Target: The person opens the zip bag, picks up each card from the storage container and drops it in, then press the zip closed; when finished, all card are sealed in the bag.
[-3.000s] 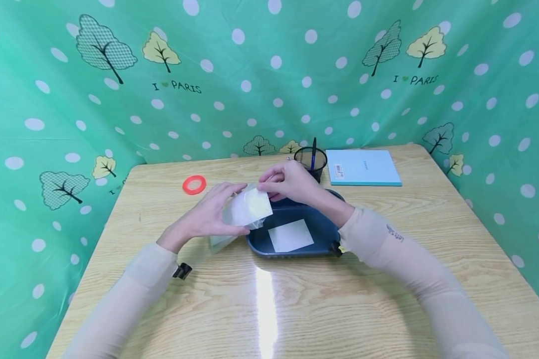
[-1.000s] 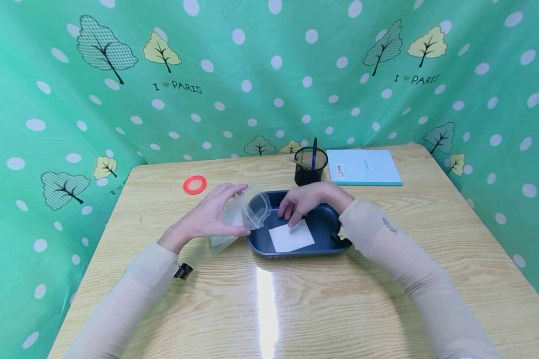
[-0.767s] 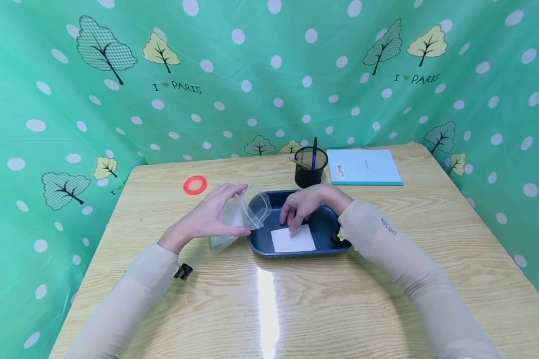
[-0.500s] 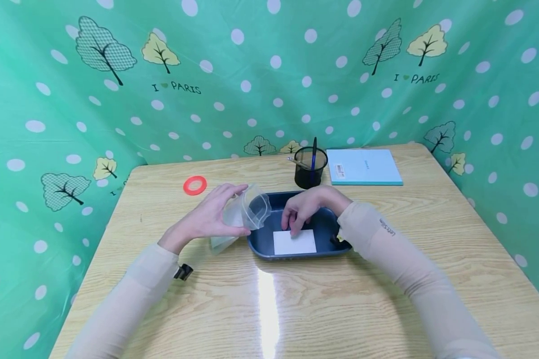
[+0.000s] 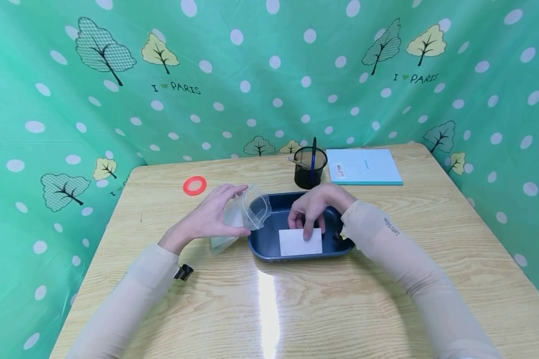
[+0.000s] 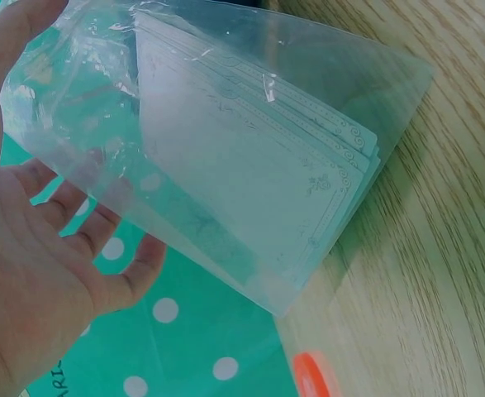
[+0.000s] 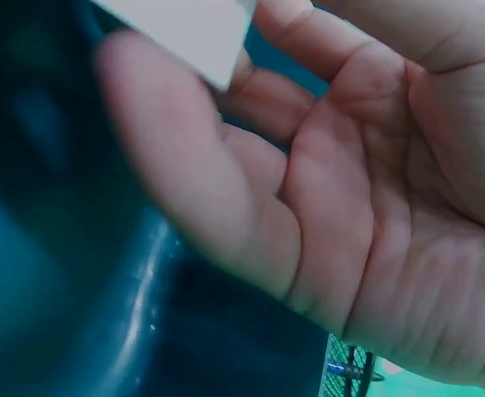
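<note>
My left hand (image 5: 208,214) holds a clear plastic bag (image 5: 256,209) by its sides, its mouth spread wide toward the tray. In the left wrist view, several white cards (image 6: 234,157) with ornate printed borders lie stacked inside the bag. My right hand (image 5: 312,207) reaches into the dark blue tray (image 5: 262,244) and pinches a white card (image 5: 294,243) between thumb and fingers. The thumb lies on the near face of this card; the right wrist view shows just one corner of the card (image 7: 201,37).
Behind the tray stands a black mesh pen cup (image 5: 307,174) with a pen and a pencil. A pale blue notebook (image 5: 364,167) lies right of it. A red ring (image 5: 194,185) rests at the back left of the wooden table (image 5: 206,309).
My right hand has left the bag's mouth, where a white card was, and gone down into the tray. It has slid the tray's card right and straightened it. My left hand stays put.
</note>
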The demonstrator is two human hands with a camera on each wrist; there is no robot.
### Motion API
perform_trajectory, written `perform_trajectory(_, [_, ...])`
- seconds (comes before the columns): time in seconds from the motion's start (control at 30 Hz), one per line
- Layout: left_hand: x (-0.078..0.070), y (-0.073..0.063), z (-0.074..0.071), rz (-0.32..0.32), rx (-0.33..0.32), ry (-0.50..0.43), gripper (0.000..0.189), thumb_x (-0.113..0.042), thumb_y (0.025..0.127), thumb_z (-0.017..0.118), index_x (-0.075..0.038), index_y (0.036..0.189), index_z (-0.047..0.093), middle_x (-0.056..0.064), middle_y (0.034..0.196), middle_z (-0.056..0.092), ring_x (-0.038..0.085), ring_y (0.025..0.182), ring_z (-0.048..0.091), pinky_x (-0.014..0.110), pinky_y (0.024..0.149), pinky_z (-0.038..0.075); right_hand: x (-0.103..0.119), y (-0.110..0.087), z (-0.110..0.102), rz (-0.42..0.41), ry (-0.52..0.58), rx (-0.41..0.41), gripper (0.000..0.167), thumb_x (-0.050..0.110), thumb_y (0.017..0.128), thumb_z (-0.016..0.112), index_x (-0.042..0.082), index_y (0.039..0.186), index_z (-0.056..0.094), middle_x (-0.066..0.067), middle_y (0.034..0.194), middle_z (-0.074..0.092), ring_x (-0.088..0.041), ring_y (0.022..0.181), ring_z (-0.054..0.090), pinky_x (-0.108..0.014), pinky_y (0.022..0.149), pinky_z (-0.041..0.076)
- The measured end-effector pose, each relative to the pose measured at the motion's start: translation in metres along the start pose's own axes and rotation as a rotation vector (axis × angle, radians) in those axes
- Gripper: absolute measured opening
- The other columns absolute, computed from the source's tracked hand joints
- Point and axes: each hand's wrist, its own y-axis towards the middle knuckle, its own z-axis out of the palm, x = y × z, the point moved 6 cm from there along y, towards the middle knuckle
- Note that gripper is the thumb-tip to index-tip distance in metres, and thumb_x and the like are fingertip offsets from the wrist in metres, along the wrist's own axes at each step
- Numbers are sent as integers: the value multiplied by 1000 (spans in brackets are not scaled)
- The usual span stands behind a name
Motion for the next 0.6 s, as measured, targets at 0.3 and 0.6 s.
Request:
perform_trajectory(0.3, [1,1,1,9,1,12,107,-55,69,89,-10,154,41,5,137,52,23,123,48,51,100,44,-1,-9,3,-35,65,63,37,-7,85,73,8,118,65,-10,103,68,-20,91,69,-40,74,61])
perform_trajectory(0.6, [-2,1,-1,-14,12,19,107,-56,69,88,-10,153,41,7,139,52,25,125,47,53,101,44,3,-33,-10,-127,69,-88,31,-1,88,74,6,118,69,-10,102,68,-20,89,70,-40,78,60])
